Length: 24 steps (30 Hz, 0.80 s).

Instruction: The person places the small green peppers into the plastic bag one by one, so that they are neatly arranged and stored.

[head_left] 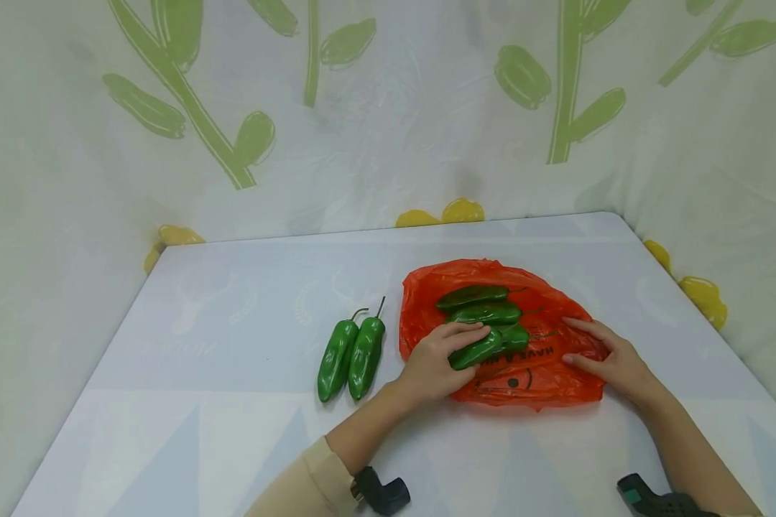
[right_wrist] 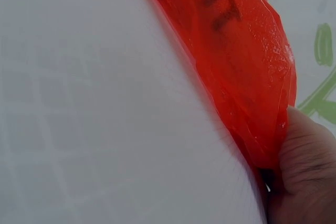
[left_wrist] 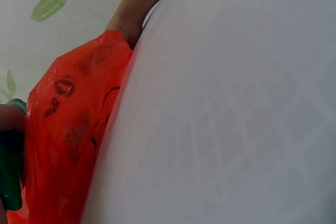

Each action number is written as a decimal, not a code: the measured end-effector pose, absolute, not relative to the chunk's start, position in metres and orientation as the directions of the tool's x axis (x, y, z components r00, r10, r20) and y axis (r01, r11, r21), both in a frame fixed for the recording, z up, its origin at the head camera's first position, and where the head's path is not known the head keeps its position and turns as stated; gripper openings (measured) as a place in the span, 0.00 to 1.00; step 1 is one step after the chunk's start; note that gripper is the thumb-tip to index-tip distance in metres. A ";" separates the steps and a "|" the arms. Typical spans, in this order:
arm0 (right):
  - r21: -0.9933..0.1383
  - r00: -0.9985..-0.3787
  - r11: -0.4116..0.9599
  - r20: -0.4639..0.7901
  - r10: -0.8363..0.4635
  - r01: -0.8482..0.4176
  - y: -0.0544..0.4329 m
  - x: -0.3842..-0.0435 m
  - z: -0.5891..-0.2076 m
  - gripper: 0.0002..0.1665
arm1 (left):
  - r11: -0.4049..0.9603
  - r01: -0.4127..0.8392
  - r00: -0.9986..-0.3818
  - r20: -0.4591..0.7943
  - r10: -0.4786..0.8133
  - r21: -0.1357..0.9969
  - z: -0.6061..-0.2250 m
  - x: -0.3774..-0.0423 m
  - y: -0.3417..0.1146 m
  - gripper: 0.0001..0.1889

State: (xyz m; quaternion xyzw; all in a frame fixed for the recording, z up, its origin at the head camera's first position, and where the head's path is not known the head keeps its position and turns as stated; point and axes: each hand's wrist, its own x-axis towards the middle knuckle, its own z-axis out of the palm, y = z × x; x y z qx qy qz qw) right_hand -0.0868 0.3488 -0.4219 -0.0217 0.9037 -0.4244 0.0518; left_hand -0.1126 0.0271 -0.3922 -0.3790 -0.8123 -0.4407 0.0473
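Observation:
A red plastic bag [head_left: 524,384] with dark printing lies flat on the table. Several green peppers lie on it, among them a dark one [head_left: 472,296] at the back and a second one [head_left: 488,314] just in front. My left hand [head_left: 436,359] grips another green pepper [head_left: 477,350] between thumb and fingers, low over the bag's left part. In the left wrist view only part of that pepper [left_wrist: 10,171] shows, at the left edge. At the bag's right edge my right hand [head_left: 621,362] rests with thumb and fingers spread; its thumb [right_wrist: 304,145] touches the plastic.
Two more green peppers [head_left: 338,359] lie side by side on the white and pale blue table [head_left: 233,431], left of the bag. Behind and beside the table hangs a pale sheet [head_left: 394,143] with green leaf prints.

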 end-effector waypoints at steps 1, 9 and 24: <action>-0.768 -0.994 0.640 -0.076 -0.083 0.005 0.349 -0.087 -0.422 0.38 | 0.313 0.665 -0.700 0.418 0.579 0.678 -0.392 -0.113 0.029 0.25; -0.785 -0.994 0.620 -0.067 -0.082 0.002 0.347 -0.086 -0.423 0.38 | 0.255 0.738 -0.618 0.474 0.627 0.624 -0.393 -0.117 0.046 0.25; -0.776 -0.996 0.629 -0.020 -0.082 -0.037 0.346 -0.085 -0.423 0.37 | 0.351 0.836 -0.530 0.451 0.719 0.423 -0.390 -0.119 0.070 0.23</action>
